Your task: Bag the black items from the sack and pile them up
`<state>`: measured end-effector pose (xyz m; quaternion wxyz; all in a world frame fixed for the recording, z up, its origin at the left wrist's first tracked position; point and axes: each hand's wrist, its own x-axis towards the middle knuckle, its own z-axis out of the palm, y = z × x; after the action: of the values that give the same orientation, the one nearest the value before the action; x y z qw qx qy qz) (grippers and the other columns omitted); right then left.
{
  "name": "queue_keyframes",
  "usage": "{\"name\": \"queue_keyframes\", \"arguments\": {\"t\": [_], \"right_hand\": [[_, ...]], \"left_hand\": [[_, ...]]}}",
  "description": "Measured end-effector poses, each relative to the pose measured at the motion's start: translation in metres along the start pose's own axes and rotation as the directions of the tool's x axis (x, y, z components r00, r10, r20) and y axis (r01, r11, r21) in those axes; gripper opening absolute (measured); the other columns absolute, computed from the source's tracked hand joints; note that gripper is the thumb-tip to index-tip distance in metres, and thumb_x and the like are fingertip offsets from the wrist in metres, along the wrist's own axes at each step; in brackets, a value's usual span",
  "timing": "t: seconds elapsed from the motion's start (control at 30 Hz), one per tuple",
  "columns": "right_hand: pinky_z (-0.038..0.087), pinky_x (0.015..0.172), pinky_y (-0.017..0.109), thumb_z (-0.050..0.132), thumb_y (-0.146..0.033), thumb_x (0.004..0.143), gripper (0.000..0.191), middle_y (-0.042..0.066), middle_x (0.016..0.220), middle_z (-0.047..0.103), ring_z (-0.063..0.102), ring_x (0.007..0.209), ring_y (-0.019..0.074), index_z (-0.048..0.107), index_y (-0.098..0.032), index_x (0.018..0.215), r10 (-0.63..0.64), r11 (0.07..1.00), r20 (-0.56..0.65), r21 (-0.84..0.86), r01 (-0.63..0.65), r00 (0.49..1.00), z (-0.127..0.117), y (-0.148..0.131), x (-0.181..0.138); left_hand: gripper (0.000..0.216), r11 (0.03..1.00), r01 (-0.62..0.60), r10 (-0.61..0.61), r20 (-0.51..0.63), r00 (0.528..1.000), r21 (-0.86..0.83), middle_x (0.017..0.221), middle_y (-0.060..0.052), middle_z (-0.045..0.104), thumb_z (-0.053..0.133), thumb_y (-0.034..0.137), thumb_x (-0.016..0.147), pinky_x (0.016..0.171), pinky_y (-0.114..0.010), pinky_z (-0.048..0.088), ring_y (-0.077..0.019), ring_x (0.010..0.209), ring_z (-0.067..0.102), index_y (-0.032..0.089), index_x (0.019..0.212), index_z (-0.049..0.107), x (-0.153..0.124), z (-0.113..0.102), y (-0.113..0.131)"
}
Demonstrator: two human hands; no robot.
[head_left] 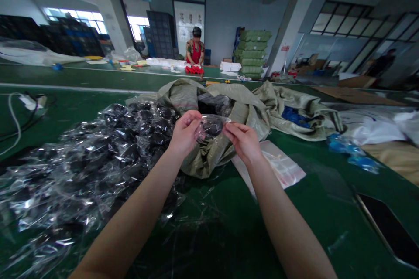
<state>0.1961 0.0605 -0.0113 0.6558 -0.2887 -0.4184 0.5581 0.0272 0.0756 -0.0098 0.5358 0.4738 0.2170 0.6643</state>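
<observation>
Both my hands hold one small clear plastic bag (212, 124) with a dark item inside, raised above the green table (294, 226). My left hand (185, 133) pinches the bag's left edge with closed fingers. My right hand (242, 139) pinches its right edge. Just behind the bag lies an open grey-green woven sack (235, 104) with more dark bagged items in its mouth. To my left spreads a large heap of clear bags with dark items (81, 165).
A flat stack of empty clear bags (281, 166) lies right of my right hand. Blue plastic pieces (353, 153) and white sheets (376, 128) sit further right. A person in red (195, 52) works at a far table. Stacked green sacks (253, 52) stand behind.
</observation>
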Motion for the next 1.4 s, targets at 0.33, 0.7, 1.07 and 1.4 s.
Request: {"name": "queue_keyframes", "arguments": {"t": [0.33,0.7,1.07,1.4], "right_hand": [[0.057,0.081,0.033,0.087,-0.034,0.055,0.023,0.0,0.076,0.073,0.066,0.072,0.0142,0.074,-0.02,0.067,-0.203,0.975,-0.163,-0.126,0.184,0.966,-0.002,0.009,0.005],[0.056,0.086,0.035,0.084,-0.035,0.063,0.019,0.001,0.087,0.074,0.067,0.081,0.0161,0.076,-0.022,0.074,-0.35,0.907,-0.094,-0.282,0.312,0.932,-0.012,0.006,0.008],[0.058,0.075,0.029,0.09,-0.027,0.052,0.034,-0.006,0.07,0.069,0.065,0.066,0.0106,0.067,-0.023,0.075,-0.241,0.97,-0.119,-0.065,0.234,0.963,-0.004,0.0,0.004],[0.059,0.073,0.026,0.085,-0.032,0.058,0.031,-0.003,0.082,0.072,0.068,0.076,0.0131,0.067,-0.025,0.083,-0.118,0.992,-0.126,0.031,0.123,0.985,-0.001,0.01,0.005]], "left_hand": [[0.036,0.987,0.158,-0.157,-0.043,0.987,0.009,0.074,0.005,0.064,0.076,0.043,0.072,0.028,-0.016,0.026,-0.0008,0.032,0.027,0.021,0.09,0.053,-0.005,0.005,0.014],[0.039,0.911,0.238,-0.263,0.029,0.964,0.337,0.062,0.002,0.06,0.081,0.048,0.066,0.03,-0.016,0.019,-0.0001,0.033,0.028,0.014,0.081,0.065,-0.007,-0.002,0.016],[0.038,0.941,0.279,-0.293,0.043,0.955,0.193,0.058,0.004,0.057,0.087,0.037,0.058,0.032,-0.015,0.019,0.0016,0.034,0.028,0.013,0.073,0.062,-0.006,0.002,0.013],[0.039,0.963,0.262,-0.269,0.129,0.955,0.069,0.045,0.012,0.035,0.085,0.038,0.062,0.033,-0.014,0.017,0.0007,0.033,0.022,0.014,0.074,0.057,-0.01,0.01,0.013]]}}
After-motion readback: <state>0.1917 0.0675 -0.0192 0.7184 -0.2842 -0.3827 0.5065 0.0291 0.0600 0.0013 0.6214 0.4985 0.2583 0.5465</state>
